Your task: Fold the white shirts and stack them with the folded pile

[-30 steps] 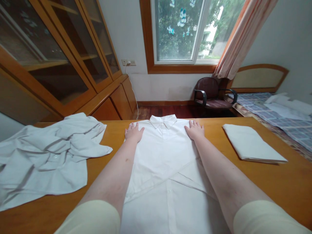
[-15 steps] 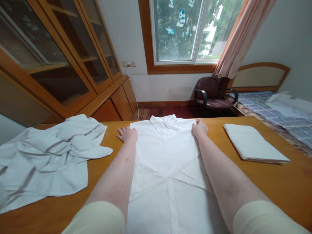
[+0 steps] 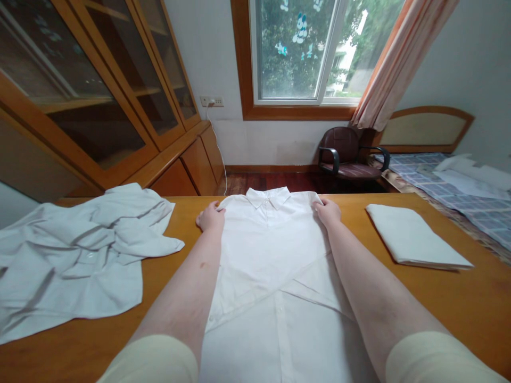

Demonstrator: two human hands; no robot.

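Note:
A white shirt (image 3: 263, 244) lies front up in front of me, its collar at the far edge of the table and its sleeves folded across the body. My left hand (image 3: 211, 217) is closed on the shirt's left shoulder edge. At the opposite shoulder, my right hand (image 3: 328, 213) pinches the cloth between thumb and fingers. Both shoulder edges are slightly lifted and creased where I grip them. The lower end of the shirt runs out of view between my forearms.
A crumpled white shirt (image 3: 88, 255) covers the table's left side. On the right lies a folded white garment (image 3: 415, 234). The wooden table (image 3: 447, 324) ends just beyond the collar. Past it stand a brown armchair (image 3: 343, 151), a bed (image 3: 475, 186) and a glass-fronted cabinet (image 3: 159, 141).
My left hand's fingers, spread on the table beside the shoulder before, have closed on the shirt's edge. The right hand keeps its hold, and the shoulder edges have drawn slightly inward.

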